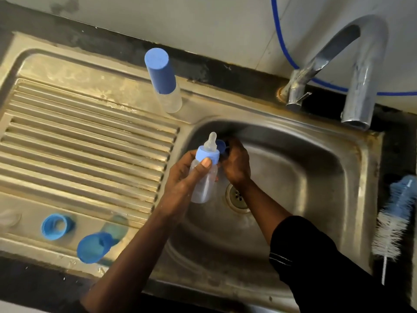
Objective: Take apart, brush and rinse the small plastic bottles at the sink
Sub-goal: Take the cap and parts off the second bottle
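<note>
Stained stainless-steel sink (338,141) with ribbed drainboard (85,136), set in a dark worktop (33,285); pale wall (180,19) behind. I log the small clear plastic bottle (204,181) over the basin's left side, long axis near upright, pale teat (212,141) pointing up toward the wall. Left hand (185,175): grip wrapped round the bottle. Right hand (237,163): grip closed on a blue round cap (220,145), just beside the teat.

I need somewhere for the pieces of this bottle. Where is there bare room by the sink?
The ribbed drainboard is bare, between the capped bottle at the back and the blue ring and blue cap on the front ledge. That ledge is crowded; the brush occupies the counter right of the basin.
</note>
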